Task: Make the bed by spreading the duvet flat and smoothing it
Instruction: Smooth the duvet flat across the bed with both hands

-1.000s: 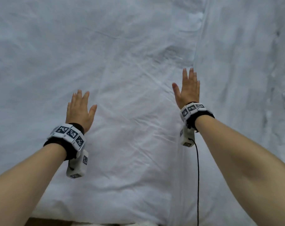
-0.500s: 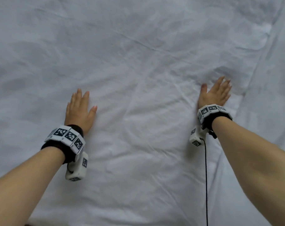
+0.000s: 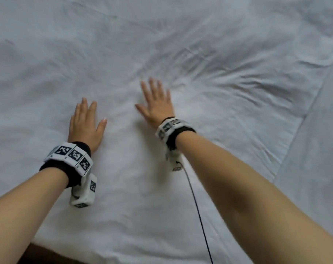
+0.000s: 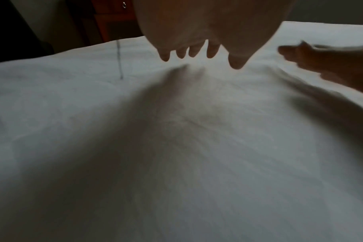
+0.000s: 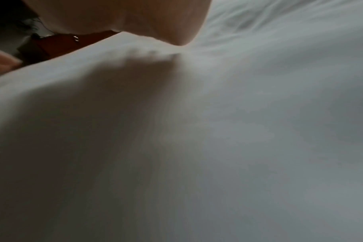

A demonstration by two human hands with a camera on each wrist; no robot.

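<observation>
The head camera looks steeply down from above onto the duvet [image 3: 181, 206]. Both wrist cameras skim low across it, close to the cloth, sharing the patch between the hands.

Soft, even daylight is spread over the wrinkled white cotton duvet [image 3: 219, 54] in the head view, where the right hand [image 3: 158, 103] is smeared by motion blur. Both wrist views are rendered dim, grainy and unfocused, with broad grey shadows cast beneath the palms.
</observation>
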